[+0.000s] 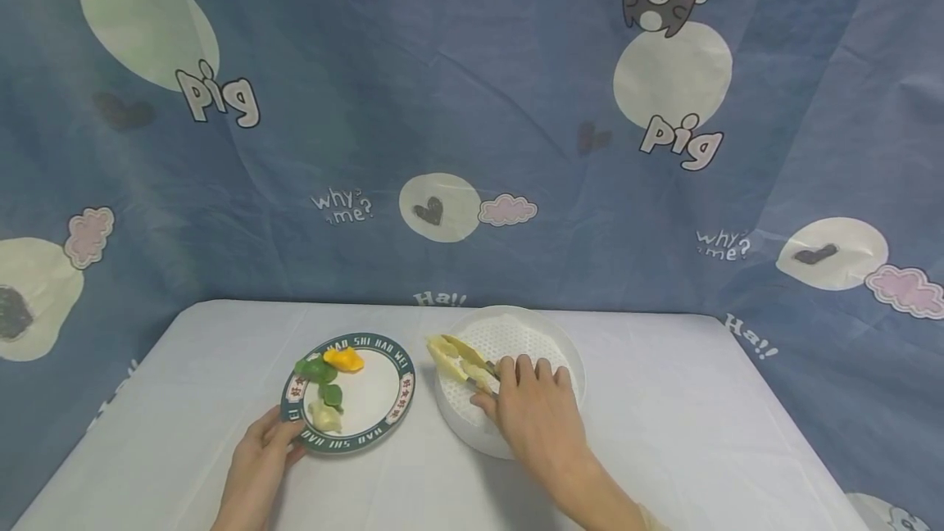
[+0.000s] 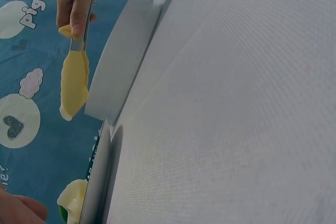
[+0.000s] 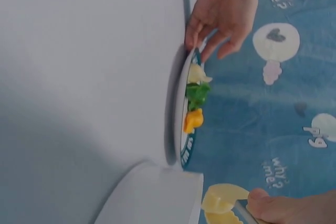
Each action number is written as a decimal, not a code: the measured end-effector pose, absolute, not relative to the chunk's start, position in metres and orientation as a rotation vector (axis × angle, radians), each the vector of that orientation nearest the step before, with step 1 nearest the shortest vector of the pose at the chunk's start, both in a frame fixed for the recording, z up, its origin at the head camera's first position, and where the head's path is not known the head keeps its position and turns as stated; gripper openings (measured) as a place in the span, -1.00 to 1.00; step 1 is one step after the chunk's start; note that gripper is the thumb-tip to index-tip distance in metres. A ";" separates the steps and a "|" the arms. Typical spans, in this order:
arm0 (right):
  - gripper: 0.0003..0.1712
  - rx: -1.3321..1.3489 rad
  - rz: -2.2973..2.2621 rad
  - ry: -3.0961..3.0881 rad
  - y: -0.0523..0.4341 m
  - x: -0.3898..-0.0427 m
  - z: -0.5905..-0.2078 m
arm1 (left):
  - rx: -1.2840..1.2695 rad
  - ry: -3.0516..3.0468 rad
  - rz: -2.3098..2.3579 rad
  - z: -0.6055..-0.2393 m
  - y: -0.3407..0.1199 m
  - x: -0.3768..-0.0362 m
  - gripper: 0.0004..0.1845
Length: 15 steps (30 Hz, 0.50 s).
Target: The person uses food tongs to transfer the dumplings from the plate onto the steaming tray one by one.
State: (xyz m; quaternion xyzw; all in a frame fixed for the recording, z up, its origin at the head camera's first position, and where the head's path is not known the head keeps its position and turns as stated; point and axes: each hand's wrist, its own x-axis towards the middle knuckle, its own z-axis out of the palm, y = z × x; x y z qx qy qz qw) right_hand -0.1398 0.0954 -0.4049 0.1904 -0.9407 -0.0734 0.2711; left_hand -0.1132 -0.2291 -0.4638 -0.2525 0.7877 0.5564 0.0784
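Note:
At the left, my left hand pinches the near-left rim of a round plate with a green lettered border. Small food-like pieces lie along the plate's left side: a yellow one, green ones and a pale one. My right hand grips tongs with metal arms and yellow tips. Above the left side of a white round basket with a perforated base, the tongs' tips stand apart, pointing toward the plate. In the right wrist view, the yellow tips show beside the basket's wall.
A white-covered table carries both the plate and the basket, which stand close side by side. Behind the table hangs a blue cloth printed with pigs, clouds and words.

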 end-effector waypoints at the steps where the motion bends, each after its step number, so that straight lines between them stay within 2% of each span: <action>1: -0.39 0.508 -0.199 -2.534 0.097 -0.140 -0.405 | -0.757 2.356 1.664 -0.464 -0.229 -0.113 -0.11; 15: -0.39 0.420 -0.207 -2.567 0.120 -0.147 -0.407 | -0.756 2.356 1.675 -0.464 -0.229 -0.112 -0.10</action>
